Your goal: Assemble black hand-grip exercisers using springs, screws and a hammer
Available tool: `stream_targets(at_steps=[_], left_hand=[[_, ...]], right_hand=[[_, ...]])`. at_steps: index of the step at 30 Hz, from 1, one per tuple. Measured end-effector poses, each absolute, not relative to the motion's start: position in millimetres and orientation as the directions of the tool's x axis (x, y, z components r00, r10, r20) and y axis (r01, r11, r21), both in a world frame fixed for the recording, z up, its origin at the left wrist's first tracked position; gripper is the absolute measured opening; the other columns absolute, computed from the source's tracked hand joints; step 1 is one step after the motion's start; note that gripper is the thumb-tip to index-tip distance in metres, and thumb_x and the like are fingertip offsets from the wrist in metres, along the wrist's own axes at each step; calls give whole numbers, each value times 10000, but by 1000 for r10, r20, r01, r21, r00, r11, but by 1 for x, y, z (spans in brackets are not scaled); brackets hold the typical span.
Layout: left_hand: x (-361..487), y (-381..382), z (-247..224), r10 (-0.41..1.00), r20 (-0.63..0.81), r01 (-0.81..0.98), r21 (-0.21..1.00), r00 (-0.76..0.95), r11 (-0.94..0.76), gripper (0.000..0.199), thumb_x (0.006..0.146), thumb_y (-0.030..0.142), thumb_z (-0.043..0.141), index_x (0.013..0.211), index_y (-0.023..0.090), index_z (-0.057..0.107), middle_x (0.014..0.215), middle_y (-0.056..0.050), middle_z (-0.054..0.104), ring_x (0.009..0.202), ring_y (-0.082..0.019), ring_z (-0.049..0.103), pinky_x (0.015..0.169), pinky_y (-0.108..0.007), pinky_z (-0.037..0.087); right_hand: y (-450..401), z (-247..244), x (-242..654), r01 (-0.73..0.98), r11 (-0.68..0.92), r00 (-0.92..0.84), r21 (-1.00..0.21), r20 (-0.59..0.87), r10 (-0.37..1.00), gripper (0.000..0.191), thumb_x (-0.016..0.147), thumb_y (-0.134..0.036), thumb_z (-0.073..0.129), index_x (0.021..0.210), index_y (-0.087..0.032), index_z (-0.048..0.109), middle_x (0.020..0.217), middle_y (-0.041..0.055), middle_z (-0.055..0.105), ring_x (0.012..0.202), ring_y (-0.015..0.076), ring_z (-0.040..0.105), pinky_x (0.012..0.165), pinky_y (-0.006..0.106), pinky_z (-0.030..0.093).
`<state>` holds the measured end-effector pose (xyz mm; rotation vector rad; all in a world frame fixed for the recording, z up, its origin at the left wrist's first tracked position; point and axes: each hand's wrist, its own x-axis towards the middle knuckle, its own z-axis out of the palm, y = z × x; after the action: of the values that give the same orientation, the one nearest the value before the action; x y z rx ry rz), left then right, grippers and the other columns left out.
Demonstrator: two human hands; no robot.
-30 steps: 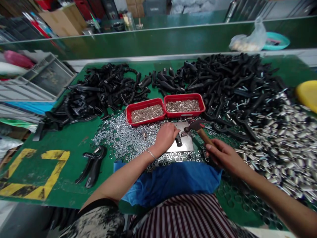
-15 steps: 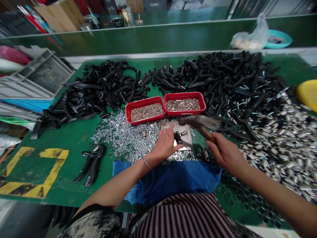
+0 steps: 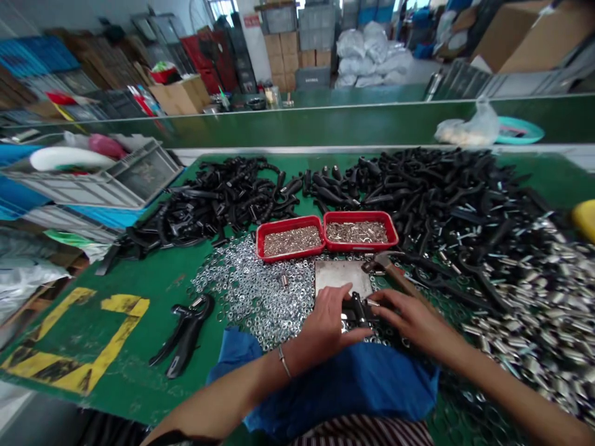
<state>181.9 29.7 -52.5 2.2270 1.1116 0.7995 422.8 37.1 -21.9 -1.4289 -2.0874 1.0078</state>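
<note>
At the near edge of a flat metal plate, my left hand holds a small black part between its thumb and fingers. The fingers hide some of that part. Just to the right, my right hand has its fingertips closed on a small metal spring, close against the black part. A hammer lies beside the plate, above my right hand, with its head near the plate's right corner. Small metal rings are spread left of the plate.
Two red trays of small metal pieces stand behind the plate. Piles of black handles lie farther back. Metal sleeves are heaped at right. One assembled black handle tool lies at left. Blue cloth covers the near edge.
My right hand has let go of the hammer, now lying beside the plate, and has come to the black part. My left hand has closed around that part. The head view has tilted up.
</note>
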Motion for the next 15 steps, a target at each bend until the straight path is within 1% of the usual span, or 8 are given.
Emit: stream_targets(at_steps=[1, 3, 5, 7, 8, 10, 12, 15], left_hand=[[178, 30, -47, 808, 271, 507, 664, 523, -550, 902, 840, 598, 699, 1542, 231, 267, 1256, -181, 595, 1167, -336, 585, 1037, -557, 487], [169, 46, -28, 771, 253, 493, 643, 585, -586, 878, 822, 619, 709, 1510, 217, 341, 1304, -188, 583, 1210, -335, 568, 1046, -533, 488], [157, 87, -6, 785, 233, 530, 626, 574, -573, 694, 862, 602, 673, 1401, 208, 486, 1329, -175, 587, 1243, -320, 555, 1047, -499, 485], [148, 150, 12, 868, 226, 612, 632, 441, -475, 349, 985, 473, 537, 1203, 212, 611, 1182, -125, 669, 1113, -256, 625, 993, -438, 506], [145, 186, 17, 905, 220, 645, 642, 363, -415, 279, 1011, 398, 492, 1155, 199, 622, 1145, -113, 686, 1059, -229, 647, 969, -403, 511], [149, 256, 17, 962, 186, 734, 622, 202, -274, 181, 968, 246, 523, 1074, 143, 627, 1097, -133, 703, 1043, -233, 661, 964, -380, 503], [164, 313, 7, 989, 69, 790, 596, 130, -145, 196, 898, 178, 583, 1070, 86, 610, 1092, -189, 696, 1070, -273, 668, 952, -386, 504], [196, 360, -18, 987, 12, 785, 605, 157, -133, 255, 805, 124, 657, 1034, 30, 596, 1017, -242, 690, 1045, -328, 685, 918, -411, 517]], right_hand=[[38, -23, 421, 591, 157, -396, -791, -114, 911, 245, 988, -449, 538, 1083, -262, 665, 1081, 74, 719, 1016, 275, 661, 937, 446, 516], [40, -28, 422, 578, 107, -369, -809, -142, 918, 255, 995, -471, 522, 1043, -257, 653, 1038, 68, 712, 985, 268, 661, 909, 435, 525], [42, -34, 425, 595, 126, -317, -794, -88, 944, 247, 982, -476, 546, 1039, -256, 642, 1047, 77, 699, 1016, 279, 650, 938, 454, 513], [42, -40, 428, 608, 160, -270, -777, -12, 963, 227, 968, -463, 575, 1052, -260, 631, 1068, 91, 685, 1039, 291, 640, 958, 476, 502], [42, -41, 428, 610, 182, -254, -771, 27, 967, 213, 964, -449, 588, 1063, -264, 626, 1079, 96, 678, 1049, 294, 634, 965, 484, 496], [42, -41, 425, 607, 226, -243, -762, 93, 966, 182, 963, -412, 603, 1087, -280, 616, 1102, 97, 664, 1078, 294, 618, 986, 493, 480], [40, -39, 418, 589, 247, -239, -770, 126, 963, 170, 971, -378, 601, 1122, -300, 599, 1129, 88, 656, 1109, 287, 607, 1012, 496, 465], [33, -35, 405, 524, 172, -212, -834, 67, 975, 195, 1007, -353, 537, 1200, -327, 548, 1197, 76, 653, 1160, 266, 605, 1045, 488, 459]])
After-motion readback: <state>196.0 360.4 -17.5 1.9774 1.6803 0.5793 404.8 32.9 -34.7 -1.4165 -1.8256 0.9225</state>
